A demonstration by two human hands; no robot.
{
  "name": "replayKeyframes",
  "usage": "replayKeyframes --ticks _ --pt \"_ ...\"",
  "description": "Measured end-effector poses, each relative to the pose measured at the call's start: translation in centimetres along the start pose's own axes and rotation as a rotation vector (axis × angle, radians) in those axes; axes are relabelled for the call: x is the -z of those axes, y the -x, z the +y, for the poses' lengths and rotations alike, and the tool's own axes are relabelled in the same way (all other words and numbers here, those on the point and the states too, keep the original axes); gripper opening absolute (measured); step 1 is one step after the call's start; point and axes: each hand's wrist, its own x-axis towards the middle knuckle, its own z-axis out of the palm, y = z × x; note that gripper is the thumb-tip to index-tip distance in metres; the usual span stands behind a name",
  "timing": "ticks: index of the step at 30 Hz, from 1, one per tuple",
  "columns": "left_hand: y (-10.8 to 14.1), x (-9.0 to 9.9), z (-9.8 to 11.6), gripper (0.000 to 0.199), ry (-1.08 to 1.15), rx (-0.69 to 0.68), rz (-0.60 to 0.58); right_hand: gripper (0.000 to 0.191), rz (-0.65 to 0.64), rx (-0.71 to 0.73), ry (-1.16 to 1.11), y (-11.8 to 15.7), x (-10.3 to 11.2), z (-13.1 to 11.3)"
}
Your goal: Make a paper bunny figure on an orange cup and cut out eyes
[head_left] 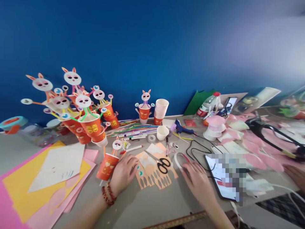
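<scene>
My left hand rests on the grey table with its fingers loosely bent and nothing seen in them. Beside it, a red paper cup leans over, with a white rabbit face above its rim. My right hand lies on the table, fingers stretched out, their tips by a white curved strip with a red part; whether they touch it is unclear. Between my hands are black-handled scissors on cut orange paper with leaf-shaped holes. A small round sticker lies near my left fingers.
Several finished rabbit cups crowd the left, behind yellow paper. Along the wall stand a stack of cups and a blue glue gun. A phone and pink pieces lie right. Another person's hand shows far right.
</scene>
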Motion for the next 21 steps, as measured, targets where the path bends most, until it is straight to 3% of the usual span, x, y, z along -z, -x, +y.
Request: replayKeyframes --ticks 3,8,10,12,15,21 --pt "-0.2 1.2 1.1 0.014 0.103 -0.060 0.073 0.010 0.069 -0.010 -0.259 -1.8 0.9 -2.4" --pt "-0.4 3.1 4.1 0.036 0.255 -0.165 0.017 0.019 -0.208 -0.256 -1.114 -5.2 0.5 -9.4" --pt "-0.4 3.3 4.9 0.046 0.232 -0.173 0.013 0.018 -0.216 -0.294 -1.430 -6.1 -0.5 -11.8" --pt "-0.4 3.3 5.0 0.038 0.187 -0.135 0.050 0.016 -0.250 -0.335 -1.666 -6.7 -1.4 -13.3" --pt "-0.3 3.0 4.4 0.032 0.158 -0.123 0.100 0.018 -0.277 -0.384 -1.753 -7.1 -2.4 -14.1" --pt "-0.3 2.9 3.8 0.016 0.255 -0.166 0.109 0.029 -0.261 -0.493 -1.587 -7.6 -2.4 -13.3"
